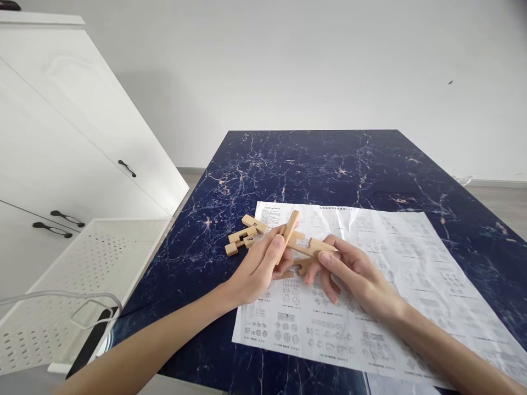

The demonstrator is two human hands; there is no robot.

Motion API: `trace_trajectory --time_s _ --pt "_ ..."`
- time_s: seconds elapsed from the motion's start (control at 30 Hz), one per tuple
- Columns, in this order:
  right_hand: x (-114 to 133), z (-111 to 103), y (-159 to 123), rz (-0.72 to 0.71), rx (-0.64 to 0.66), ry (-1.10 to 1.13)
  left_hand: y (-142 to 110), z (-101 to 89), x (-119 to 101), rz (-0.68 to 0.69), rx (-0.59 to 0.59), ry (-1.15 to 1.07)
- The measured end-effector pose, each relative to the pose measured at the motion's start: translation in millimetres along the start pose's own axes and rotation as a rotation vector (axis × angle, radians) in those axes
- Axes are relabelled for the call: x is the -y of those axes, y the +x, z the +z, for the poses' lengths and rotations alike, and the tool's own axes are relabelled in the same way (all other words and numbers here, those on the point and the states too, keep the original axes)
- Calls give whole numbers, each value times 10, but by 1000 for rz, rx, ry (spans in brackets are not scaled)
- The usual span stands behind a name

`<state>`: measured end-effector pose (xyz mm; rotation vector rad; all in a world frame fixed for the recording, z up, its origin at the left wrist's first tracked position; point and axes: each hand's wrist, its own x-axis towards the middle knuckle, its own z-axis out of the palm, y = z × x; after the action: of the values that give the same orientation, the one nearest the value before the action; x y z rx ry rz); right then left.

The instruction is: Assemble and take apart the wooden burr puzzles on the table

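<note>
My left hand [261, 263] pinches a long wooden puzzle piece [291, 227] that slants upward between thumb and fingers. In my right hand [349, 269], thumb and forefinger grip a flat notched wooden puzzle piece [316, 247], whose left end meets or passes behind the piece in my left hand; whether they interlock I cannot tell. Beneath my hands, another notched wooden piece [303, 266] is partly hidden by fingers. Several wooden puzzle pieces [242, 236] lie just left of my left hand, one bearing a dark "3".
A large printed sheet [395, 274] with small diagrams lies under my hands on the dark blue marble-patterned table [313, 164]. White cabinets [82, 126] with black handles stand at left. Beside the table, a perforated white surface [74, 269] carries a pale cable [82, 294].
</note>
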<state>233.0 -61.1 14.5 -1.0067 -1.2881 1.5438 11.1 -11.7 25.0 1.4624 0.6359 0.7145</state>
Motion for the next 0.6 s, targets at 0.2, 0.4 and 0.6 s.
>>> trace_trajectory --time_s 0.2,0.4,0.6 --pt "-25 4 -15 -31 -7 -44 -3 8 8 -40 -1 -61" --pt "-74 -8 -32 -29 -11 -65 -1 25 8 -19 -17 -63" --pt "-98 7 -31 -55 -14 -82 -9 30 -23 -61 -30 -40"
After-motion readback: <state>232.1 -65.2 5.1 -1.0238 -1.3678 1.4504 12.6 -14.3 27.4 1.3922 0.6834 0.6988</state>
